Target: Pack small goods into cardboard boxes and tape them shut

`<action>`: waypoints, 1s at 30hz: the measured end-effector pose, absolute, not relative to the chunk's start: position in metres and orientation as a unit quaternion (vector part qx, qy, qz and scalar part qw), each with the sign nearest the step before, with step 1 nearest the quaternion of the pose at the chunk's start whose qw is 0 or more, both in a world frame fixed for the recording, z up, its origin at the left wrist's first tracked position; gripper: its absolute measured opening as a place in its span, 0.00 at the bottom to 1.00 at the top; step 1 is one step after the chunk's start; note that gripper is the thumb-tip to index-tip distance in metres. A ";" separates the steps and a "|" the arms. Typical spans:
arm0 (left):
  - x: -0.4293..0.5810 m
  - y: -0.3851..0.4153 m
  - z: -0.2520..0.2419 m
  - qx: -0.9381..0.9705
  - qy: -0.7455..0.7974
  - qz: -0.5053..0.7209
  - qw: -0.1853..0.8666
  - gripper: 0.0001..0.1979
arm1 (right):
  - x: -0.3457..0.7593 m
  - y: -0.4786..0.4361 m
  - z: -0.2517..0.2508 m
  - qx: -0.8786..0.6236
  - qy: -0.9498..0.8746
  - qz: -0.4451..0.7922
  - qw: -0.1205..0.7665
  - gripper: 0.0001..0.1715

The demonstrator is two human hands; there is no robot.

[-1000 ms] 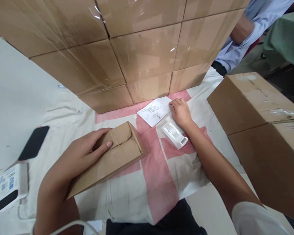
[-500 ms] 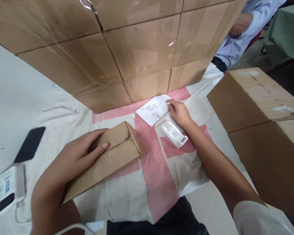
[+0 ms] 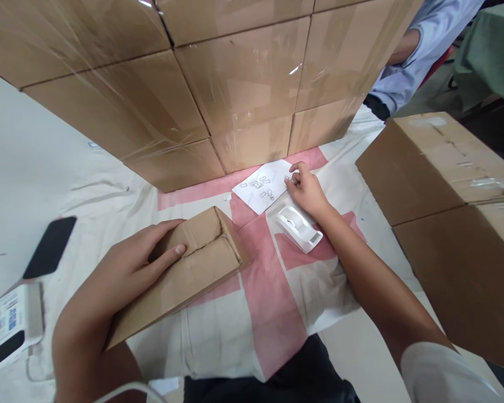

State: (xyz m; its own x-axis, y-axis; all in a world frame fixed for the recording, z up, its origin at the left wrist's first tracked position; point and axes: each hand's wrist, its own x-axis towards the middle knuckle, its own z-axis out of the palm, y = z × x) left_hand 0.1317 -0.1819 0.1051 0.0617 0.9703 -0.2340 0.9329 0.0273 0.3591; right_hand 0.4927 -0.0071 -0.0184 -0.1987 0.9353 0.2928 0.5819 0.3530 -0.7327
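Observation:
My left hand lies over a small brown cardboard box on the cloth, fingers wrapped on its top edge and thumb pressed to its flap. My right hand reaches forward to a white paper sheet strewn with several small metal clips. Its fingertips pinch one small clip at the sheet's right edge. A white tape dispenser sits just under that wrist.
A wall of plastic-wrapped cartons stands right behind the sheet. Two large cartons fill the right side. A black phone and a white labelled device lie at the left. Another person's blue sleeve shows at upper right.
My right hand's fingers have lifted off the sheet's edge and curled into a pinch on a clip. The left hand and box stay put.

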 end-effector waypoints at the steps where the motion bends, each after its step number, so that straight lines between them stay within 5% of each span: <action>1: 0.132 -0.182 0.105 0.696 0.684 0.045 0.214 0.29 | 0.493 -0.008 -0.018 -0.511 -0.735 0.246 0.371 0.12; 7: 0.134 -0.181 0.104 0.693 0.688 0.043 0.211 0.28 | 0.494 -0.011 -0.013 -0.467 -0.770 0.247 0.357 0.11; 17: 0.132 -0.182 0.103 0.694 0.687 0.047 0.211 0.29 | 0.493 -0.009 -0.016 -0.507 -0.810 0.190 0.227 0.25; 30: 0.134 -0.182 0.106 0.701 0.684 0.039 0.198 0.30 | 0.491 -0.008 -0.016 -0.542 -0.801 0.177 0.181 0.24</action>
